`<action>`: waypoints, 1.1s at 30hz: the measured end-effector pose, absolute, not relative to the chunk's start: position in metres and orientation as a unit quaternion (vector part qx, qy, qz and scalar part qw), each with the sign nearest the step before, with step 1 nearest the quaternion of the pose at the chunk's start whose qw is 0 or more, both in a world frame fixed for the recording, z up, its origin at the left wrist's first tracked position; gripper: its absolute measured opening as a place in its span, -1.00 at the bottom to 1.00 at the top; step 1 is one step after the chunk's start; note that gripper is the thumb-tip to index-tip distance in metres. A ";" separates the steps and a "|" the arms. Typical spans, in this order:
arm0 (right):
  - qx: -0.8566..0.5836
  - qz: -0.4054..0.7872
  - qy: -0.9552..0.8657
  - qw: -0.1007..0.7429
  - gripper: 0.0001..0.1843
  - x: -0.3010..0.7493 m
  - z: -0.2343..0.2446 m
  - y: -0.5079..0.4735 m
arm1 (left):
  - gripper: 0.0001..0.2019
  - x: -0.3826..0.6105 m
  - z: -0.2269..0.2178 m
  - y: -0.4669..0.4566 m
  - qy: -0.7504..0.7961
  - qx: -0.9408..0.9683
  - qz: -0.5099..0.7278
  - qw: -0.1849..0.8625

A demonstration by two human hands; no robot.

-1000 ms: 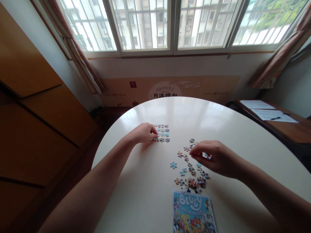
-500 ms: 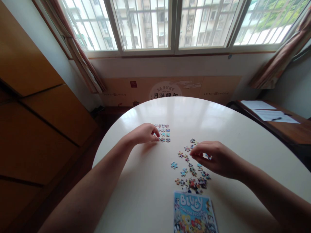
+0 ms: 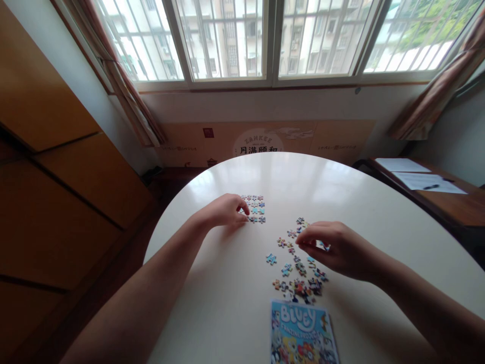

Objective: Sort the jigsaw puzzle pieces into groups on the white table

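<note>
My left hand (image 3: 228, 209) rests at the left side of a small grid of jigsaw pieces (image 3: 258, 205), laid in rows. Its thumb and forefinger are apart at the lower left of the grid, and the hand covers some of the pieces there. Over the loose jigsaw pieces (image 3: 300, 268) is my right hand (image 3: 335, 248), thumb and forefinger tips together in a pinch. Whatever may be between those tips is too small to make out. A light blue jigsaw piece (image 3: 271, 259) lies apart, left of the heap.
A blue picture card (image 3: 303, 333) reading "Bluey" lies at the near edge, below the heap. Everything stands on a round white table (image 3: 227, 313). A brown side table (image 3: 464, 207) with papers (image 3: 428, 182) is at the right, wooden cabinets (image 3: 68, 202) at the left.
Both hands and the pieces stay in almost the same places. The view has shifted very slightly.
</note>
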State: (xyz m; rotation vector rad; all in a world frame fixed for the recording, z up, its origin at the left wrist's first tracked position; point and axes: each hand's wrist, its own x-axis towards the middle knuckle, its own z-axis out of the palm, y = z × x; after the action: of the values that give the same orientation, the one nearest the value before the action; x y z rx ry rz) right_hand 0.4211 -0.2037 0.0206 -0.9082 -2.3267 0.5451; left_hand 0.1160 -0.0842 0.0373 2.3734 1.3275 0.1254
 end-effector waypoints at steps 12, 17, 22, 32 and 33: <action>-0.339 0.205 -0.875 0.278 -0.86 0.423 0.017 -0.203 | -0.78 0.100 0.050 -0.081 0.529 0.832 0.017 0.165; -0.342 0.202 -0.874 0.279 -0.87 0.422 0.017 -0.203 | -0.79 0.101 0.048 -0.081 0.527 0.832 -0.019 0.172; -0.340 0.205 -0.874 0.281 -0.87 0.422 0.017 -0.204 | -0.79 0.101 0.047 -0.079 0.533 0.825 -0.024 0.185; -0.336 0.199 -0.878 0.278 -0.86 0.423 0.017 -0.203 | -0.74 0.098 0.057 -0.084 0.524 0.833 0.009 0.176; -0.336 0.198 -0.878 0.278 -0.86 0.423 0.017 -0.203 | -0.75 0.097 0.058 -0.084 0.526 0.833 0.014 0.170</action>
State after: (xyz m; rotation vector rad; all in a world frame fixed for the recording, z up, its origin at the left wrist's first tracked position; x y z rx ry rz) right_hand 0.4233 -0.2032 0.0170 -0.9021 -2.3555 0.5322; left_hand 0.0973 -0.0843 0.0577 2.3661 1.4952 0.0393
